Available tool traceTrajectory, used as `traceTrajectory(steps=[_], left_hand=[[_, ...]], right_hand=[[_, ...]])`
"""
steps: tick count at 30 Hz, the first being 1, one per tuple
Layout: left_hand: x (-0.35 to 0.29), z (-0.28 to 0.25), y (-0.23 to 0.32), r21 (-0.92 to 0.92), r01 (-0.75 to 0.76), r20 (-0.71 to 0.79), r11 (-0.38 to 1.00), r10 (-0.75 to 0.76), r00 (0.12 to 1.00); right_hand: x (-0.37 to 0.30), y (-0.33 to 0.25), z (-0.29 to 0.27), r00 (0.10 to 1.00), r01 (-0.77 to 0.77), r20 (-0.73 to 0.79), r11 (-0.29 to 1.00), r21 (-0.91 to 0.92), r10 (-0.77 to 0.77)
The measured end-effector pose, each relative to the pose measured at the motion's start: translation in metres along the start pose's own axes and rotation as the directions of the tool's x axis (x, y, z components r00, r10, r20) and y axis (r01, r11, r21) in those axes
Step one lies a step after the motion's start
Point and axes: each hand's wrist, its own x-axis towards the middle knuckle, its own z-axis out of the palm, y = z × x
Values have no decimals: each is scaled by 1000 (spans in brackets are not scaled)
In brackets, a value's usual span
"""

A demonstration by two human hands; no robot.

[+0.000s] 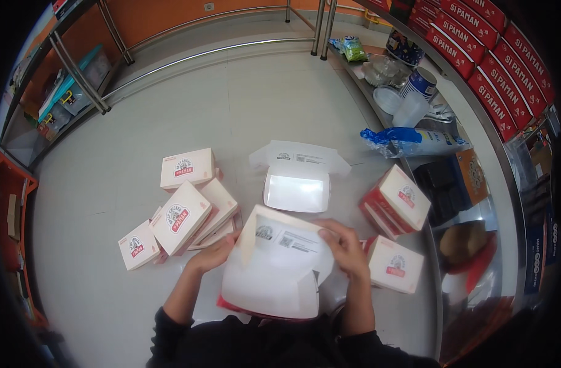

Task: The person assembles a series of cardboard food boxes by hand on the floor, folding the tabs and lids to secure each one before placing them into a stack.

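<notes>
Floor [280, 104] tiled in grey, orange wall [164, 15] beyond; left hand [213, 253] and right hand [346, 248] hold an open carton [262, 270].

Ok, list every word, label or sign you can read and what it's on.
I can't copy wording, only place it:
Closed pale boxes: logo with red label, readable.
Stacked red boxes: large white lettering, readable.
Held box: dark logo, square code; small lines unreadable.
Far open box: likewise.
Blue-ended bag: print too small.
Dark blue box: white lettering, partly readable.
</notes>
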Motion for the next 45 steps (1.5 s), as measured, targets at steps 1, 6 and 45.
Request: traceTrajectory(steps=[1, 6, 45], left_hand=[[-9, 0, -1, 23, 124, -20, 992, -124, 992], [-20, 10, 5, -92, 134, 237, 987, -109, 965], [-3, 1, -56, 509, 249, -476, 824, 29, 879]], right_hand=[[0, -2, 1, 990, 88, -118, 991, 99, -76], [-2, -14, 3, 933, 354, -23, 928, -114, -359], [-2, 92, 27, 937, -340, 11, 917, -208, 350]])
